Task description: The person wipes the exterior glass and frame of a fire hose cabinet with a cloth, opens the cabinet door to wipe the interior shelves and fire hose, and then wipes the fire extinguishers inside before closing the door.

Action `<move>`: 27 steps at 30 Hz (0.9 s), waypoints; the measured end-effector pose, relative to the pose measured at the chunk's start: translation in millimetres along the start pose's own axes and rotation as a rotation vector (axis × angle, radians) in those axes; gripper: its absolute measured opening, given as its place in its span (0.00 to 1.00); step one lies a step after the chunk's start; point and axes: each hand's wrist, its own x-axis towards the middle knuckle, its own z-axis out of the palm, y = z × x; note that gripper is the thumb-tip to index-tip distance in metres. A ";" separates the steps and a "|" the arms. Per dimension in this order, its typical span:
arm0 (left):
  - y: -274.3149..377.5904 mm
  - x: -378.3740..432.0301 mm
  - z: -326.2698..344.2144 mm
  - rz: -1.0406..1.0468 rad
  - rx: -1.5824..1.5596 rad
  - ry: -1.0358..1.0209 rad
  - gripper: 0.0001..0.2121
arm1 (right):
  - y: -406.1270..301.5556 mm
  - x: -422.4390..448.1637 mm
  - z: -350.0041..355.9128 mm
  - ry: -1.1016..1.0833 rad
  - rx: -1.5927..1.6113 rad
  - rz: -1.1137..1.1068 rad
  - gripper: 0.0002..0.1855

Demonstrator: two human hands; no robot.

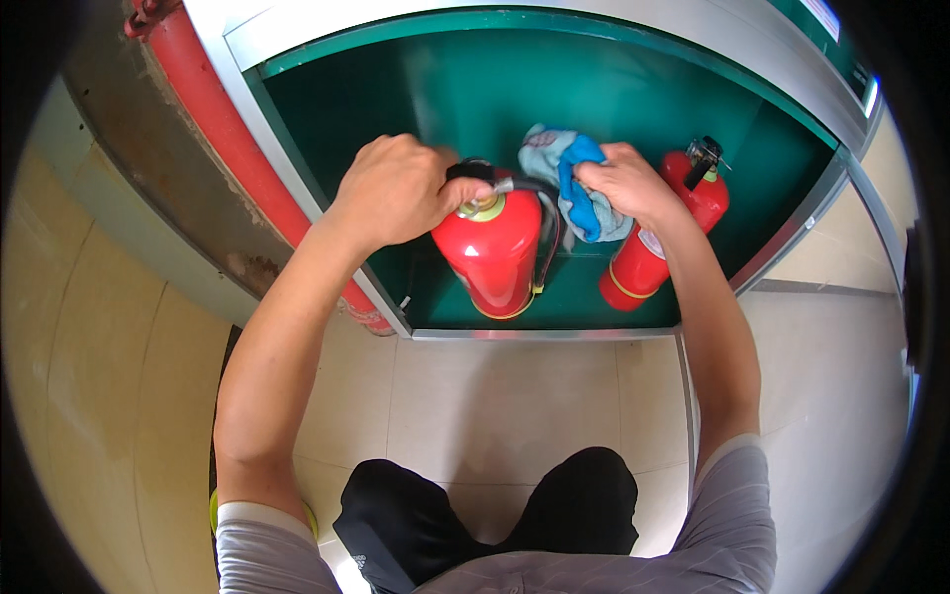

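Note:
A red fire extinguisher (491, 249) stands near the middle of a green-lined cabinet (475, 82). My left hand (404, 189) grips it at the top, with the thumb over the valve and fingers behind the black handle. A black hose (553, 223) curves down its right side. Bunched in my right hand (627, 182) is a blue and grey cloth (582, 185), held beside the hose. Further right, a second red fire extinguisher (701, 197) leans at a tilt in the cabinet; my right wrist hides part of its body.
The cabinet has a metal frame (545, 335) with a low front sill. A red pipe (230, 141) runs along its left side. Below lies a tiled floor (430, 401), with my knees close to the cabinet. A glass door panel (809, 386) stands at the right.

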 end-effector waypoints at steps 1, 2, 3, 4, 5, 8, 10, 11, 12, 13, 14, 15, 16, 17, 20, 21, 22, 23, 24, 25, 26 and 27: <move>-0.4 7.1 2.1 -0.033 0.033 -0.017 0.25 | -10.0 -7.5 8.0 -0.008 0.002 -0.014 0.15; 0.2 14.7 4.1 -0.076 0.048 -0.047 0.26 | -23.5 -17.3 18.7 0.242 0.157 -0.116 0.13; 2.2 23.2 5.9 -0.130 0.061 -0.090 0.26 | -31.3 -24.4 27.6 0.490 0.317 -0.216 0.12; 8.7 32.9 4.2 -0.158 0.065 -0.126 0.26 | -30.3 -25.8 30.9 0.595 0.344 -0.332 0.11; 13.9 41.7 1.8 -0.186 0.069 -0.162 0.26 | -31.5 -30.1 39.1 0.591 0.350 -0.344 0.11; 7.6 63.2 13.2 -0.246 0.009 -0.167 0.26 | -31.6 -32.2 72.4 0.666 0.205 -0.511 0.15; 8.3 71.2 7.1 -0.320 -0.012 -0.228 0.27 | -13.4 -18.8 94.5 0.714 -0.319 -0.694 0.26; 8.8 77.5 7.0 -0.383 -0.046 -0.290 0.28 | -1.9 -13.4 109.6 0.702 -0.391 -0.688 0.29; -5.2 71.1 16.2 -0.367 -0.064 -0.215 0.30 | -6.2 -12.9 130.7 0.771 -0.473 -0.749 0.33; -7.8 70.2 17.1 -0.372 -0.057 -0.216 0.30 | -15.5 -15.5 143.1 0.772 -0.556 -0.735 0.34; -9.4 69.2 19.1 -0.358 -0.036 -0.200 0.29 | -19.7 -13.0 154.4 0.788 -0.633 -0.729 0.33; -10.0 69.3 20.8 -0.341 -0.016 -0.183 0.29 | -23.5 -11.1 163.1 0.805 -0.712 -0.721 0.33; -9.5 70.5 23.2 -0.318 -0.004 -0.173 0.28 | -31.2 -12.4 166.8 0.780 -0.800 -0.704 0.24; -10.0 71.5 24.9 -0.321 0.000 -0.174 0.28 | -31.6 -7.8 173.5 0.796 -0.877 -0.706 0.25; -10.5 73.9 23.5 -0.366 -0.008 -0.193 0.26 | -22.5 -3.7 179.7 0.797 -0.969 -0.795 0.19; -10.1 71.8 20.5 -0.368 -0.011 -0.197 0.26 | -18.1 -4.3 179.6 0.772 -1.011 -0.886 0.18; -9.3 69.1 16.8 -0.356 -0.012 -0.201 0.26 | -12.8 -5.0 179.7 0.745 -1.050 -0.979 0.17; -9.1 65.8 14.3 -0.345 -0.012 -0.204 0.26 | -5.6 -7.4 181.0 0.740 -1.048 -0.979 0.17; -8.7 64.1 15.8 -0.328 0.039 -0.168 0.27 | 2.9 -11.6 181.2 0.630 -1.129 -1.063 0.17; -6.3 66.2 14.3 -0.327 0.038 -0.161 0.27 | 20.1 -12.4 184.1 0.561 -1.182 -1.103 0.16; -4.5 68.2 12.0 -0.346 0.014 -0.227 0.25 | 37.0 -13.5 187.4 0.487 -1.229 -1.144 0.16; -1.2 72.0 10.9 -0.355 -0.015 -0.293 0.24 | 54.9 -15.5 187.3 0.412 -1.281 -1.176 0.16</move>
